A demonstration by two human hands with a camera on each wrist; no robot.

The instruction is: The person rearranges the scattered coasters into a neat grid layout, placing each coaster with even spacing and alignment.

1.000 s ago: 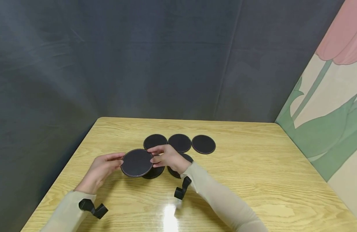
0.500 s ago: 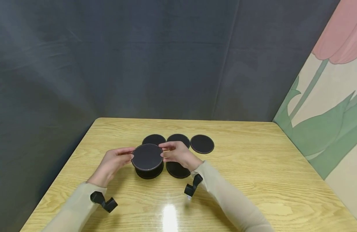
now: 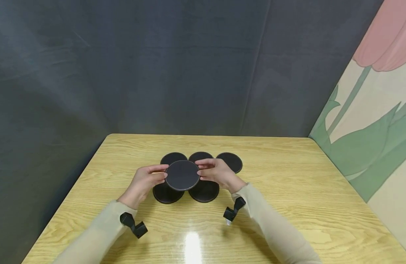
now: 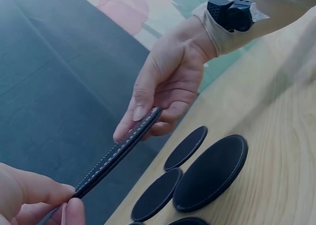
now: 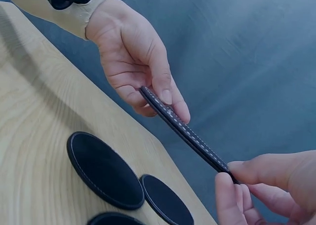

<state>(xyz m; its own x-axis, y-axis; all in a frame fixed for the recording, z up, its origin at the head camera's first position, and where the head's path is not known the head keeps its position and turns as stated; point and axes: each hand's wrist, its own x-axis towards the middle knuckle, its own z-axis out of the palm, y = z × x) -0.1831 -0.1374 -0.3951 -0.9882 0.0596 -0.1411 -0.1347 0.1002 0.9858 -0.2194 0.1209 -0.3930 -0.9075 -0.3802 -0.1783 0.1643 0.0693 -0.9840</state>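
A round black coaster (image 3: 182, 176) with pale stitching round its edge is held above the table. My left hand (image 3: 141, 185) pinches its left edge between thumb and fingers, and my right hand (image 3: 219, 173) pinches the opposite edge. Both wrist views show it nearly edge-on, apart from the tabletop. Beneath it lie a front-left coaster (image 3: 168, 194) and a front-right coaster (image 3: 204, 192), each partly covered in the head view. Behind them is a row of three: a left coaster (image 3: 173, 158), a middle coaster (image 3: 199, 156) and a right coaster (image 3: 231, 162).
The coasters lie flat on a light wood-grain table (image 3: 282, 190). A dark grey curtain (image 3: 183, 73) rises behind the table and along its left. At the right stands a panel (image 3: 381, 139) with a tulip pattern. Black wrist cameras (image 3: 234, 209) sit on both sleeves.
Both hands have carried the held coaster to the right, from over the left side of the front row to above the two front coasters. The view has shifted slightly.
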